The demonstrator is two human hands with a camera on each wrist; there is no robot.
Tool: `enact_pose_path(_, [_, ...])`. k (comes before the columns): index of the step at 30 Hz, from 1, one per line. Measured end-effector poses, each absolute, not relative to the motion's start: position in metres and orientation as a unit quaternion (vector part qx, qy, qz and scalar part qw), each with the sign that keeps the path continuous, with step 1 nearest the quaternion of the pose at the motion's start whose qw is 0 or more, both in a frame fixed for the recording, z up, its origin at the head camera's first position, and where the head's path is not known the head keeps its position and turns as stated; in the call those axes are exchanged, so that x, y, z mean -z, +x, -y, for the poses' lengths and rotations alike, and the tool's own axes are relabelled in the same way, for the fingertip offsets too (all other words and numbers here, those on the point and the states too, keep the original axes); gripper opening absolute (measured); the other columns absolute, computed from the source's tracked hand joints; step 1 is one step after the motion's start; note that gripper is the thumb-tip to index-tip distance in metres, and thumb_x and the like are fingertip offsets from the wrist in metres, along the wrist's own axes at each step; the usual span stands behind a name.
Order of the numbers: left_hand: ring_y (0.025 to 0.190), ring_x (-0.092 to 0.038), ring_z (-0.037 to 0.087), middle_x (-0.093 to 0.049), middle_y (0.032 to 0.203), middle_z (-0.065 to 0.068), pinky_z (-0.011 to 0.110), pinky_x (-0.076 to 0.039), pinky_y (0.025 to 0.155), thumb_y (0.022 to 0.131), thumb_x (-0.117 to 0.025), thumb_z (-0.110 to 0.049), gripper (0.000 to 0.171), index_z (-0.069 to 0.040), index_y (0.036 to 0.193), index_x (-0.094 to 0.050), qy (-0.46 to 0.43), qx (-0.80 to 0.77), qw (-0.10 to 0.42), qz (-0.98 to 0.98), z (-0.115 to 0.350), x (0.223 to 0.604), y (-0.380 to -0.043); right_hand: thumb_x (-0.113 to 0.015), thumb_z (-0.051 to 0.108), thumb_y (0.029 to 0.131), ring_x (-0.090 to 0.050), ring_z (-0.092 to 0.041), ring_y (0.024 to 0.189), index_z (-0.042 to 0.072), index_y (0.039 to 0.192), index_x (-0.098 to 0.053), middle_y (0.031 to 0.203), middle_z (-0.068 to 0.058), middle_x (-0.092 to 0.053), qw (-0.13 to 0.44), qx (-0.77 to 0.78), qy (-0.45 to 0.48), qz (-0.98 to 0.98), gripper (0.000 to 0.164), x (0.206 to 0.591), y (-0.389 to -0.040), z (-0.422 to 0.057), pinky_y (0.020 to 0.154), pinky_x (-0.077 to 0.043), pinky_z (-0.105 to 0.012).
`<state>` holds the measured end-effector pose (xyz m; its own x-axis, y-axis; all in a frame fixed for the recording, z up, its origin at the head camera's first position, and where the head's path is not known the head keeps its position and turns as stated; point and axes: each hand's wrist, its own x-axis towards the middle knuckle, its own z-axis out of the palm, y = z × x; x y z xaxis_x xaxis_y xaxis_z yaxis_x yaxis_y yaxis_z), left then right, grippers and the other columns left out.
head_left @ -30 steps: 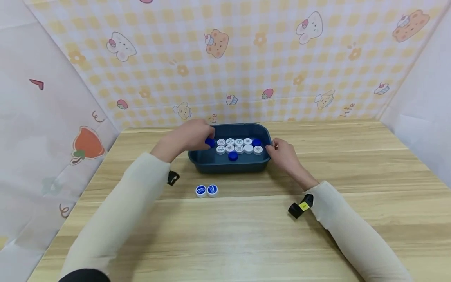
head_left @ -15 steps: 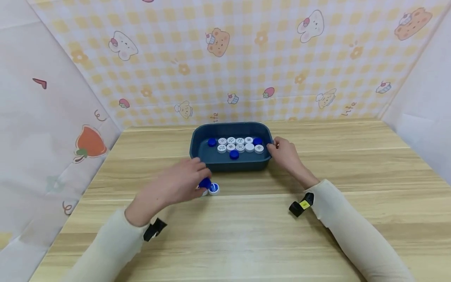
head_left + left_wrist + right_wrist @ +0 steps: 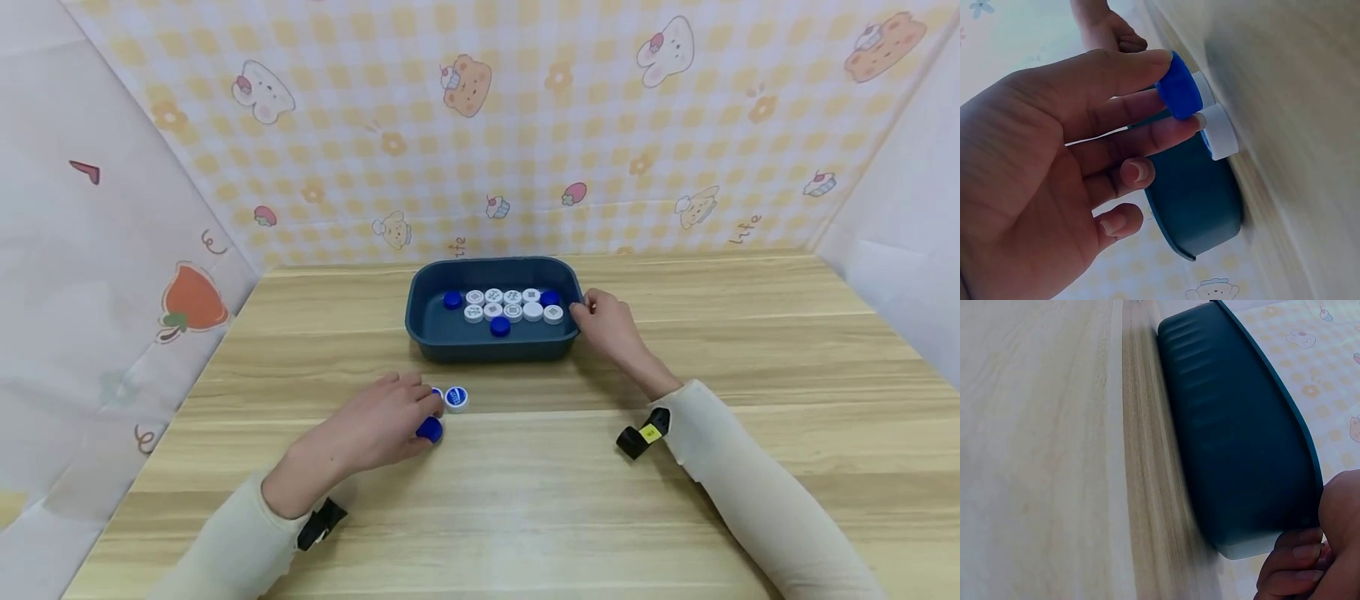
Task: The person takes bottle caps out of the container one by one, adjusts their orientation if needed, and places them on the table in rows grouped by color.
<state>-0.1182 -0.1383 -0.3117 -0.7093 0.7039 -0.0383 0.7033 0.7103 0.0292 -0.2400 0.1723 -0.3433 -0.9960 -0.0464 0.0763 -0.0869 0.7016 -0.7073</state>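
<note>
My left hand pinches a blue bottle cap between thumb and fingers, low over the table. In the left wrist view the blue cap is held on edge, close to two white caps. One of these, a white cap with a blue printed top, shows fully in the head view; the other is partly hidden behind my fingers. My right hand grips the right end of a dark teal tray at its rim, thumb and curled fingers on the wall in the right wrist view.
Inside the tray lie several white caps with printed tops in two rows, plus blue caps. A wood-grain table carries everything. A checked cloth hangs behind, and a white sheet hangs at left.
From inside the tray, my left hand has come toward me with a blue cap, now just in front of the two white caps. My right hand has stayed on the tray.
</note>
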Motion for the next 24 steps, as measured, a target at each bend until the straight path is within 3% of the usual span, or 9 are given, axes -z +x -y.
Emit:
enact_pose_path(4, [0.080, -0.047, 0.015, -0.059, 0.088, -0.001, 0.031, -0.039, 0.071, 0.076, -0.082, -0.027, 0.030, -0.012, 0.096, -0.066, 0.389, -0.004, 0.016, -0.921, 0.1398, 0.3131, -0.1170, -0.048, 0.018, 0.097, -0.046, -0.022, 0.060, 0.004, 0.077, -0.048, 0.065, -0.005, -0.046, 0.023, -0.391, 0.037, 0.920, 0.024, 0.3421, -0.2397, -0.1728, 0.053, -0.034, -0.029])
enact_pose_path(24, [0.086, -0.053, 0.019, -0.064, 0.094, 0.002, 0.034, -0.042, 0.075, 0.076, -0.081, -0.029, 0.028, -0.013, 0.096, -0.068, 0.391, 0.029, 0.008, -0.920, 0.1370, 0.3198, -0.1199, -0.048, 0.019, 0.096, -0.046, -0.021, 0.059, 0.005, 0.077, -0.048, 0.064, -0.005, -0.047, 0.025, -0.390, 0.039, 0.920, 0.025, 0.3445, -0.2411, -0.1733, 0.052, -0.035, -0.029])
